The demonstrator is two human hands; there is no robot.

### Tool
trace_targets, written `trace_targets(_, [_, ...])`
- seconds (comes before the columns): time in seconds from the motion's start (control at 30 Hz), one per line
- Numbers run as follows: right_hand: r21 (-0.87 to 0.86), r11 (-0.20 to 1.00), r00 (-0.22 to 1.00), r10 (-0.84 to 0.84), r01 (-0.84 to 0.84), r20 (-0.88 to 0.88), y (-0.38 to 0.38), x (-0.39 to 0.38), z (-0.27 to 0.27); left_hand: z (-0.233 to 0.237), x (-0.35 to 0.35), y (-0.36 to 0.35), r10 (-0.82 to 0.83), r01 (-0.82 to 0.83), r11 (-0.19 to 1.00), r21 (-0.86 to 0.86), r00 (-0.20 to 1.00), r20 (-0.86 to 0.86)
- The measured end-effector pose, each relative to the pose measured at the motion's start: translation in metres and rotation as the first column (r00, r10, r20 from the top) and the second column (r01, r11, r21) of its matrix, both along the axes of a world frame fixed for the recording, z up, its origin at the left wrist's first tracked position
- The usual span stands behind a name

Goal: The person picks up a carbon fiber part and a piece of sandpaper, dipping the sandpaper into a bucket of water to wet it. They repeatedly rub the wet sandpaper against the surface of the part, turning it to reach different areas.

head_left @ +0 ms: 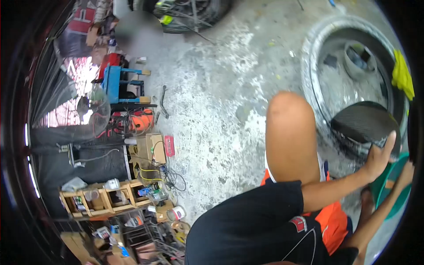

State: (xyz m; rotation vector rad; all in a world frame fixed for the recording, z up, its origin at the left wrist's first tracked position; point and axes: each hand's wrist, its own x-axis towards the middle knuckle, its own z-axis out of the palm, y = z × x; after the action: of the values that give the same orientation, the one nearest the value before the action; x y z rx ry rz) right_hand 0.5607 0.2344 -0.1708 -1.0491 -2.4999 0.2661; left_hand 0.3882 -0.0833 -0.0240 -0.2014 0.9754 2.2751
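On the right side of the head view, my left hand point(377, 159) grips the near edge of a dark curved panel point(364, 120). The panel has a finely woven, carbon-fibre look, and one of my fingers lies stretched along its side. It tilts over the near rim of a large grey tyre-like ring point(310, 66). Close by, my right hand point(407, 173) is over a green basin point(380, 187) at the dark edge of the view, with its fingers mostly hidden. A brown block-like thing point(389, 184) shows in the basin.
A round pale container point(360, 62) stands inside the ring, and a yellow-green cloth point(402, 75) hangs on its far rim. A spoked wheel point(194, 15) is at the top. Along the left are a fan point(84, 108), a blue stand point(115, 84) and a wooden shelf point(106, 198).
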Motion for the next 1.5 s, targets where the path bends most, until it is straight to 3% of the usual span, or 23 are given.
trace_targets(0.03, [0.181,0.981,0.975,0.022,-0.064,0.222,-0.004,0.001,0.016,0.003,-0.010,-0.003,0.025,-0.024,1.000,0.008,0.999,-0.031])
trace_targets(0.07, [-0.145,0.986,0.993,-0.065,0.079,0.099,0.012,0.024,-0.005,0.000,-0.011,0.006,0.045,-0.045,0.999,0.015,0.999,-0.029])
trace_targets(0.13, [-0.155,0.980,0.943,-0.069,0.125,0.324,-0.003,0.068,-0.023,0.004,-0.021,0.004,0.061,-0.060,0.998,0.028,0.998,-0.022])
trace_targets(0.2, [-0.566,0.794,0.903,0.051,0.224,0.428,0.030,0.122,-0.078,0.013,-0.023,0.002,0.039,-0.042,0.999,0.022,0.995,0.093])
trace_targets(0.23, [-0.235,0.938,0.858,0.331,-0.254,0.393,0.042,0.144,-0.121,0.000,-0.022,0.002,-0.031,0.041,0.996,-0.080,0.992,0.122])
trace_targets(0.27, [-0.184,0.941,0.866,0.335,-0.285,0.372,0.004,0.130,-0.102,-0.024,-0.029,-0.007,-0.301,0.315,0.935,-0.160,0.947,0.109])
trace_targets(0.3, [-0.273,0.961,0.871,0.164,-0.036,0.464,-0.069,0.079,-0.032,-0.013,-0.026,-0.012,-0.193,0.229,0.961,-0.156,0.958,0.212])
trace_targets(0.33, [-0.256,0.959,0.878,0.222,-0.119,0.425,-0.068,0.091,-0.043,-0.031,-0.020,-0.008,-0.137,0.140,0.988,-0.068,0.990,0.035])
trace_targets(0.37, [-0.303,0.953,0.851,0.184,-0.031,0.492,-0.093,0.063,-0.010,-0.013,-0.029,-0.012,-0.078,0.042,0.982,0.182,0.978,0.196])
trace_targets(0.4, [-0.238,0.971,0.898,0.122,-0.020,0.423,-0.110,0.049,0.016,-0.012,-0.041,-0.017,-0.229,0.199,0.933,0.301,0.971,0.068])
trace_targets(0.47, [-0.108,0.993,0.952,-0.008,0.043,0.308,-0.135,0.004,0.079,-0.011,-0.045,-0.014,-0.207,0.189,0.949,0.251,0.977,0.046])
trace_targets(0.57, [0.035,0.978,0.978,0.207,-0.207,0.015,-0.169,-0.046,0.169,-0.013,-0.038,-0.004,-0.195,0.195,0.962,0.191,0.981,-0.020])
trace_targets(0.63, [0.092,0.878,0.882,0.464,-0.470,0.078,-0.179,-0.067,0.208,-0.012,-0.033,-0.001,-0.217,0.219,0.960,0.175,0.976,-0.028])
trace_targets(0.73, [0.083,0.777,0.781,0.618,-0.624,0.085,-0.203,-0.096,0.245,-0.009,-0.029,0.004,-0.203,0.207,0.950,0.236,0.978,-0.043])
trace_targets(0.87, [0.045,0.853,0.849,0.522,-0.520,-0.081,-0.200,-0.101,0.239,-0.002,-0.031,0.002,-0.228,0.229,0.946,0.231,0.973,-0.030])
trace_targets(0.93, [-0.202,0.954,0.939,0.153,-0.222,-0.308,-0.212,-0.099,0.244,0.001,-0.034,0.000,-0.231,0.236,0.937,0.258,0.972,-0.049])
trace_targets(1.07, [-0.350,0.928,0.876,-0.058,-0.130,-0.479,-0.228,-0.109,0.235,0.011,-0.039,-0.004,-0.248,0.228,0.916,0.330,0.969,0.017])
trace_targets(1.13, [-0.210,0.975,0.884,-0.042,-0.064,-0.466,-0.236,-0.120,0.230,0.015,-0.040,-0.003,-0.237,0.200,0.913,0.357,0.970,0.063])
trace_targets(1.27, [0.233,0.970,0.805,0.194,-0.071,-0.560,-0.265,-0.134,0.195,0.013,-0.040,-0.002,-0.182,0.136,0.920,0.369,0.979,0.093])
trace_targets(1.33, [0.222,0.975,0.798,0.156,-0.028,-0.582,-0.265,-0.140,0.186,0.004,-0.038,-0.001,-0.197,0.170,0.918,0.358,0.980,0.041])
trace_targets(1.4, [0.175,0.984,0.849,0.072,0.025,-0.523,-0.250,-0.157,0.203,0.010,-0.032,-0.002,-0.083,0.038,0.952,0.303,0.987,0.137])
trace_targets(1.43, [0.148,0.988,0.766,0.120,-0.032,-0.631,-0.241,-0.163,0.193,0.011,-0.032,-0.002,-0.053,0.023,0.963,0.268,0.993,0.106])
trace_targets(1.5, [0.135,0.991,0.784,0.079,0.006,-0.616,-0.264,-0.150,0.185,0.024,-0.032,-0.005,0.028,-0.037,0.965,0.259,0.999,0.037])
